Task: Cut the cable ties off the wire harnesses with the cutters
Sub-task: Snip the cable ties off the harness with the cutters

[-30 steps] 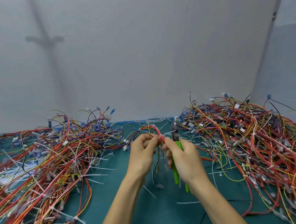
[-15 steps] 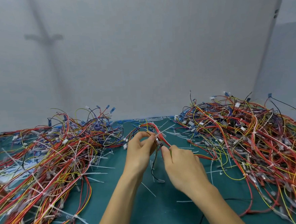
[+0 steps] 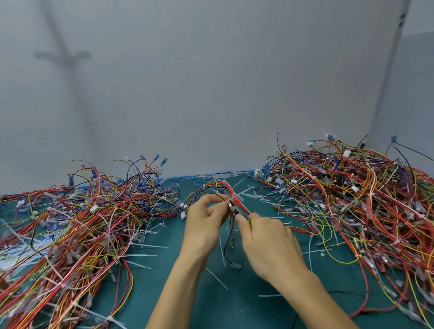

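green mat (image 3: pixel 234 314): wire harnesses lie loose in a left heap (image 3: pixel 74 238) and a right heap (image 3: pixel 362 205), no bin or tray shows | harness (image 3: pixel 228 189) raised mid-mat, pinched by my left hand (image 3: pixel 205 226) | right hand (image 3: pixel 270 245) clenched round cutters (image 3: pixel 233 208), nose at the bundle | cable tie (image 3: pixel 241 194) just beyond: I'd bite the tie alone, sparing the insulation
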